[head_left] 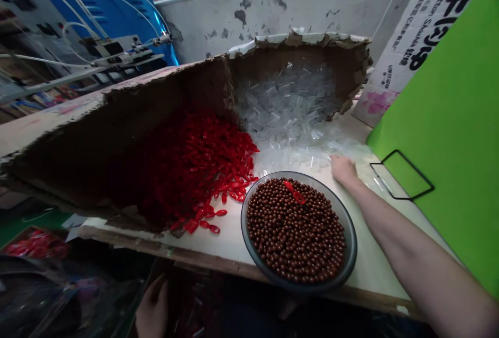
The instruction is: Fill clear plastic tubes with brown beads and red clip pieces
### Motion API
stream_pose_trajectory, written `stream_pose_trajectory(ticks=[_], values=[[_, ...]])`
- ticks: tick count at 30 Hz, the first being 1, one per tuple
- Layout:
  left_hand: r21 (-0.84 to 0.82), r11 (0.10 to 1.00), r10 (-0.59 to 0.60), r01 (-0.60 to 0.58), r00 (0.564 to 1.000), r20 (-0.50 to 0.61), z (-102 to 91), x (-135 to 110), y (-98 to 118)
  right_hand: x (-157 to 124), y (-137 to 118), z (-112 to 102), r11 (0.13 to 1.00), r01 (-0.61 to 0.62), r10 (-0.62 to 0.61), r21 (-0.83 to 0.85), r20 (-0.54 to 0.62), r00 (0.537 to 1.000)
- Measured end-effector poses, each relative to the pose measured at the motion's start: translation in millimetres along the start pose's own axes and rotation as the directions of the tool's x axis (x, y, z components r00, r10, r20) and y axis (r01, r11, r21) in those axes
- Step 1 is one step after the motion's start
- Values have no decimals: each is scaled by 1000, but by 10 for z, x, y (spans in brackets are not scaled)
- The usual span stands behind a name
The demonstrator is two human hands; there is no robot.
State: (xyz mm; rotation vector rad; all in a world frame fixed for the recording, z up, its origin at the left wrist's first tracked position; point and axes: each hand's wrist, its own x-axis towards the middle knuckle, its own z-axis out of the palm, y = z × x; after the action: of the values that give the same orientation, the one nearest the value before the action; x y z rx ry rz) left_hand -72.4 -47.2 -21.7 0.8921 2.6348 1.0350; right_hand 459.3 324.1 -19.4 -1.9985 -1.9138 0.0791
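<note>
My right hand is at the near right edge of a heap of clear plastic pieces, its fingers curled together. Whatever lies between those fingertips is too small to make out. Below the table's front edge, my left hand hangs in shadow, dim and partly cut off, so its grip does not show. A grey bowl full of round brown balls stands at the front of the table. On top of the balls lies a small red plastic piece, shaped like a little scoop.
Left of the bowl, many similar red pieces spill from a torn cardboard box. A green panel with a black wire handle stands at right. Machinery with white hoses is behind left. Red items sit lower left.
</note>
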Motion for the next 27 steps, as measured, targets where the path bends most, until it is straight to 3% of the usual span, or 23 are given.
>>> stream_pose_trajectory(ticks=[4, 7, 9, 10, 12, 14, 16, 18, 20, 22, 24, 27], values=[[-203, 979, 17, -11, 1000, 25, -45, 47, 487, -107, -114, -198, 996, -57, 60, 67, -53, 997], [-386, 918, 95, -90, 995, -6, 8, -120, 984, -379, -214, -467, 985, -83, 101, 151, -115, 988], [-490, 854, 214, -176, 977, 23, 99, -291, 1344, -676, -333, -699, 967, -51, 74, 250, -82, 994], [-531, 818, 298, -223, 953, 58, 161, -385, 1522, -849, -416, -820, 949, -19, 31, 313, -33, 999], [-594, 733, 492, -332, 861, 126, 311, -577, 1857, -1204, -619, -1044, 830, 17, -124, 558, 154, 980], [-642, 639, 657, -424, 735, 169, 473, -754, 2138, -1502, -836, -1207, 821, 44, -245, 569, 283, 927], [-677, 573, 745, -462, 637, 196, 613, -894, 2342, -1688, -1020, -1280, 853, 215, -394, 475, 316, 863], [-686, 555, 768, -471, 607, 204, 709, -978, 2454, -1761, -1157, -1270, 863, 398, -486, 311, 301, 820], [-672, 571, 754, -472, 625, 202, 761, -1005, 2485, -1766, -1274, -1198, 864, 494, -498, 92, 297, 815], [-656, 596, 729, -463, 655, 200, 781, -994, 2463, -1762, -1404, -1087, 854, 515, -470, -73, 314, 825], [-647, 614, 710, -452, 674, 203, 787, -972, 2425, -1780, -1556, -964, 843, 528, -469, -105, 338, 816], [-650, 620, 702, -439, 680, 210, 794, -956, 2388, -1822, -1759, -822, 819, 573, -529, -12, 370, 764]])
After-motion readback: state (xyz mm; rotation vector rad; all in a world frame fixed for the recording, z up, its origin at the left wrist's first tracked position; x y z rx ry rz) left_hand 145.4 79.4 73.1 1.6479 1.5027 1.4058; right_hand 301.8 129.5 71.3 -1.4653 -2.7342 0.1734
